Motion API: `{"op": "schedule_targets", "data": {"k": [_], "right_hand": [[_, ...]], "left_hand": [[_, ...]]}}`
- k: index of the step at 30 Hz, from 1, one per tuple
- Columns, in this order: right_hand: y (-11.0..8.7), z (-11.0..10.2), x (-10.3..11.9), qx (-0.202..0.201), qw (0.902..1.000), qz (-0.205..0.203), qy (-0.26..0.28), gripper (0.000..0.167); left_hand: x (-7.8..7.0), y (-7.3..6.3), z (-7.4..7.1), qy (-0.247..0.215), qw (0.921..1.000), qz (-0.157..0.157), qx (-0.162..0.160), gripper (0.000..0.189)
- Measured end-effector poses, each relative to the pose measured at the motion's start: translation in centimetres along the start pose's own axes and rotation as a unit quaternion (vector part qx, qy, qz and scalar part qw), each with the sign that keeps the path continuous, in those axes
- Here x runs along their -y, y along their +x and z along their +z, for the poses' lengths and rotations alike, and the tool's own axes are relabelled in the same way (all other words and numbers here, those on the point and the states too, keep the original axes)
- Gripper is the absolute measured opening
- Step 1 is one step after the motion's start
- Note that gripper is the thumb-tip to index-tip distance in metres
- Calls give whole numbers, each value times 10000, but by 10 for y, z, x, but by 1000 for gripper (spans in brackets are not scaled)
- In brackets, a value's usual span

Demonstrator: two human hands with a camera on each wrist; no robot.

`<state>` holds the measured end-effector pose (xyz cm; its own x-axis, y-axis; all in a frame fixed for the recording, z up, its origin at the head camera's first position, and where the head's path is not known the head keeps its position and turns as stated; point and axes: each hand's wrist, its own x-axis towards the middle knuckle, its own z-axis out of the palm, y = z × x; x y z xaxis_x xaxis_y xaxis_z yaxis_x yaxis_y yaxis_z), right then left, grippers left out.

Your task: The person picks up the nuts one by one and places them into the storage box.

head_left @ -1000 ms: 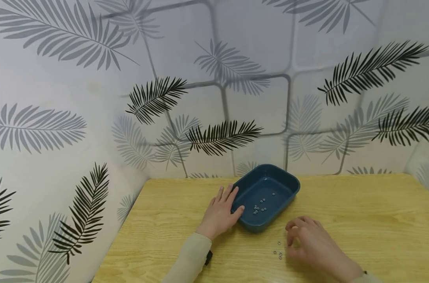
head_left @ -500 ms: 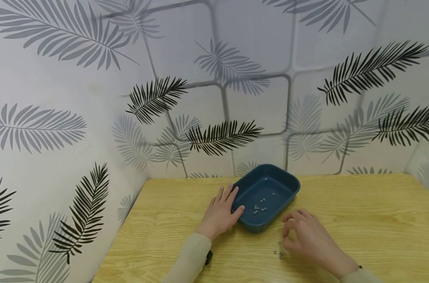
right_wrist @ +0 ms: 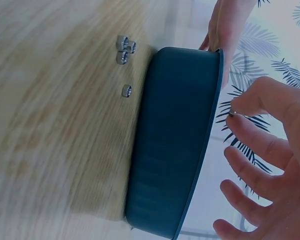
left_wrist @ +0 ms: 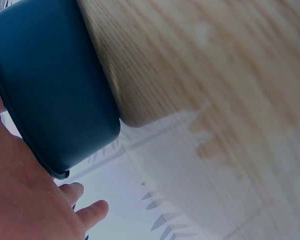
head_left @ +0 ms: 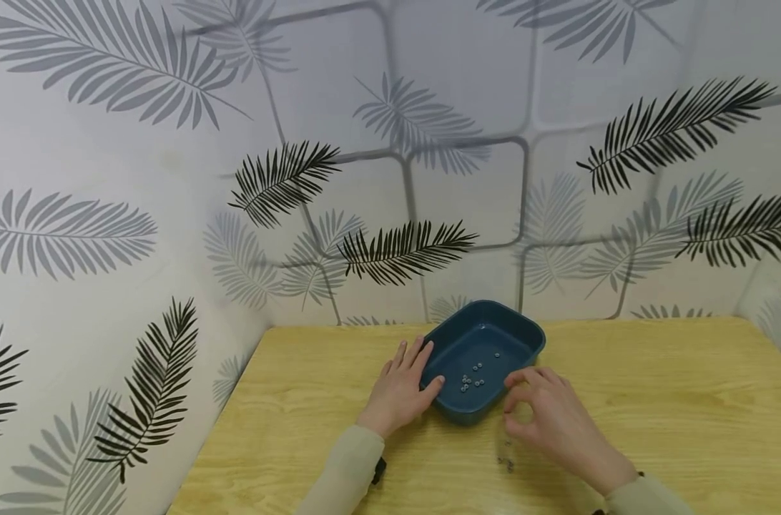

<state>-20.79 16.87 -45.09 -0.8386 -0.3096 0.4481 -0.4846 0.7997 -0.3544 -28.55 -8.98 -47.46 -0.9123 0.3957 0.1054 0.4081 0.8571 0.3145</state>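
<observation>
A blue rectangular tub [head_left: 493,340] stands on the table with several small metal nuts [head_left: 465,380] on its floor. My left hand [head_left: 397,392] rests on the tub's left rim, fingers outstretched and thumb lying over the near edge. My right hand [head_left: 554,422] is raised by the tub's near right side. Between its thumb and index fingertip it pinches a small metal nut [right_wrist: 232,113], level with the rim in the right wrist view, while the other fingers spread apart. Several loose nuts [right_wrist: 124,49] lie on the table below that hand, close to the tub's wall.
The wooden table [head_left: 300,415] runs back to a wall [head_left: 455,193] patterned with grey and black leaves. A small black object [head_left: 379,471] shows beside the left sleeve.
My right hand has moved up and to the left, from the loose nuts to the tub's near right rim, pinching a nut. The left hand and the tub have stayed in place.
</observation>
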Motion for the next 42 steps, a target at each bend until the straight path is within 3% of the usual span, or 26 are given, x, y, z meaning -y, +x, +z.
{"op": "schedule_targets", "data": {"k": [18,28,42], "right_hand": [[17,-4,-2,-556,9983,82,165,18],[25,-7,-3,-517,9981,239,234,11],[36,1,-3,-811,9961,279,213,8]], "left_hand": [[-2,-1,-4,78,9999,22,81,68],[1,1,-2,161,9998,13,100,68],[1,0,-2,114,9998,26,146,69]]}}
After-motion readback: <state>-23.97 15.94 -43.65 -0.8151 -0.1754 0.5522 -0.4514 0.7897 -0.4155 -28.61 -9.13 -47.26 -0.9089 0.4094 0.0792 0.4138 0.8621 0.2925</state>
